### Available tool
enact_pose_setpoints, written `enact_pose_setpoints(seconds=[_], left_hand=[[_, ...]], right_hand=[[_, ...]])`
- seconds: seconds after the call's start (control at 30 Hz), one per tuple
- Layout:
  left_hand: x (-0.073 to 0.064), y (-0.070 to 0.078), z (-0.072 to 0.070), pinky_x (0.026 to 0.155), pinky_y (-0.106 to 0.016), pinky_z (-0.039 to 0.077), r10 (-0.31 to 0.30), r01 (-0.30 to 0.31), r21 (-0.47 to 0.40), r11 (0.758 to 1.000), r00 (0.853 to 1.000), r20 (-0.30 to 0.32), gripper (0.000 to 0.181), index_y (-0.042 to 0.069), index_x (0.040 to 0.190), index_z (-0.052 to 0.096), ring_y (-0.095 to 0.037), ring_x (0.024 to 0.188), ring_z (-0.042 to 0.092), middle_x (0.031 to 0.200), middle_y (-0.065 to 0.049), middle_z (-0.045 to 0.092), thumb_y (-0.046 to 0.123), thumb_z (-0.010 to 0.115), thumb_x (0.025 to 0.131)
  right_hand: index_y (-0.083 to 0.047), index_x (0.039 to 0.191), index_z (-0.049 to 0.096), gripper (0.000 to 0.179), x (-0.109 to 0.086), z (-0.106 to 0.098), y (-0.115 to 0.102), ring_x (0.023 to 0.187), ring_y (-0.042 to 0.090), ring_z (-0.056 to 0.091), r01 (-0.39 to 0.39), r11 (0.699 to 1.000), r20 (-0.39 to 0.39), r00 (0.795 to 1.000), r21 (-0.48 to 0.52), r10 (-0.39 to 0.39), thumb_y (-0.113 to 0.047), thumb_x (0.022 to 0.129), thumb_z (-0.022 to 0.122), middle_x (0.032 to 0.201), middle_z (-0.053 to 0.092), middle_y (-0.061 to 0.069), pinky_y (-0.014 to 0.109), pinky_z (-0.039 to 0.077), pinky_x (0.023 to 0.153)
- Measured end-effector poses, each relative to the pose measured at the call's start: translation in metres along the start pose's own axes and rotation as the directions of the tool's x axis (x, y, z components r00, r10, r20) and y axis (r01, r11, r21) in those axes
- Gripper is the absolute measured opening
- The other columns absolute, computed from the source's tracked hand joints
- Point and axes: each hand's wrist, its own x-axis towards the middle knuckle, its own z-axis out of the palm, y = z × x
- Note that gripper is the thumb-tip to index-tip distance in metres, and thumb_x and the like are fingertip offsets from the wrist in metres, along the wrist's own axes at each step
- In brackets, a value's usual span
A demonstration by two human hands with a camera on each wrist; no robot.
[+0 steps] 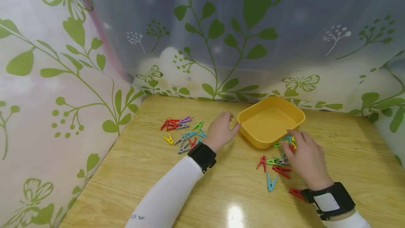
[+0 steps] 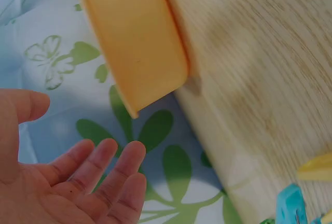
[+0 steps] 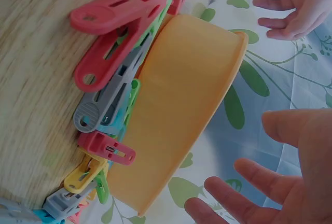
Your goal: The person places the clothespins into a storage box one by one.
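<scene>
A yellow plastic basin stands on the table between both hands. My left hand is just left of its rim, fingers loosely bent and thumb apart; the left wrist view shows its bare palm. Over the basin's near right corner hovers my right hand, with its fingers spread and nothing between them. Beneath and beside it lie several clothespins, among them a red clothespin, a grey clothespin and a blue clothespin; the hand partly covers this group in the head view.
To the left of my left hand lies a second group of clothespins, with a yellow clothespin and a purple clothespin at its edges. A leaf-and-butterfly patterned curtain hangs along the back and left edges of the wooden table.
</scene>
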Motion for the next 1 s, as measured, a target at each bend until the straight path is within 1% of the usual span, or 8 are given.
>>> enact_pose_setpoints(seconds=[0.17,0.37,0.53,0.63,0.77,0.87,1.0], left_hand=[[0.011,0.002,0.009,0.094,-0.038,0.055,-0.048,0.049,-0.008,0.999,0.998,0.043,0.052,0.002,0.142,0.053,-0.027,0.114,0.067,0.133,-0.015,0.062,0.036,0.060,0.104],[0.021,0.003,0.022,0.099,-0.040,0.054,-0.100,0.102,-0.029,0.994,0.994,0.050,0.055,0.000,0.144,0.051,-0.030,0.119,0.066,0.138,-0.018,0.060,0.036,0.060,0.104],[0.027,0.003,0.028,0.100,-0.039,0.053,-0.131,0.134,-0.039,0.990,0.990,0.059,0.053,0.001,0.144,0.051,-0.029,0.119,0.065,0.137,-0.017,0.060,0.034,0.060,0.104],[0.030,0.003,0.029,0.098,-0.039,0.054,-0.135,0.138,-0.044,0.989,0.989,0.061,0.051,0.001,0.144,0.052,-0.028,0.115,0.066,0.134,-0.017,0.061,0.032,0.060,0.104],[0.033,0.003,0.032,0.095,-0.037,0.054,-0.136,0.140,-0.053,0.989,0.988,0.075,0.049,0.001,0.144,0.052,-0.025,0.112,0.066,0.130,-0.015,0.062,0.029,0.059,0.105],[0.035,0.002,0.034,0.095,-0.036,0.054,-0.136,0.141,-0.059,0.988,0.987,0.087,0.047,0.003,0.145,0.052,-0.024,0.113,0.066,0.129,-0.014,0.063,0.028,0.059,0.106],[0.039,0.001,0.037,0.095,-0.035,0.053,-0.116,0.122,-0.055,0.991,0.989,0.093,0.045,0.003,0.144,0.053,-0.024,0.112,0.066,0.134,-0.014,0.062,0.026,0.060,0.105]], right_hand=[[0.005,0.133,0.058,0.050,0.005,0.005,0.003,0.107,0.055,0.060,0.010,1.000,0.004,1.000,-0.005,-0.010,-0.023,0.094,0.074,0.127,0.058,0.035,0.072,0.045,0.084],[0.005,0.135,0.057,0.051,0.015,0.012,0.010,0.102,0.054,0.061,-0.001,1.000,0.037,0.999,-0.012,0.002,-0.026,0.097,0.071,0.124,0.058,0.035,0.070,0.046,0.079],[0.007,0.133,0.057,0.051,0.023,0.016,0.016,0.094,0.052,0.063,0.015,1.000,0.034,0.999,-0.011,-0.014,-0.028,0.098,0.070,0.122,0.058,0.037,0.066,0.050,0.072],[0.008,0.133,0.057,0.052,0.027,0.017,0.018,0.092,0.052,0.064,0.018,1.000,0.041,0.999,-0.015,-0.018,-0.029,0.098,0.070,0.122,0.058,0.037,0.064,0.052,0.070],[0.008,0.135,0.056,0.054,0.031,0.018,0.019,0.094,0.053,0.064,-0.012,1.000,0.075,0.997,-0.023,0.014,-0.030,0.099,0.068,0.126,0.055,0.038,0.066,0.051,0.071],[0.008,0.136,0.056,0.054,0.034,0.019,0.020,0.093,0.054,0.063,-0.030,0.999,0.085,0.996,-0.029,0.032,-0.031,0.100,0.068,0.128,0.053,0.039,0.066,0.051,0.070],[0.009,0.135,0.056,0.055,0.037,0.021,0.022,0.094,0.056,0.063,-0.053,0.998,0.094,0.994,-0.032,0.056,-0.032,0.100,0.067,0.130,0.051,0.041,0.065,0.052,0.069]])
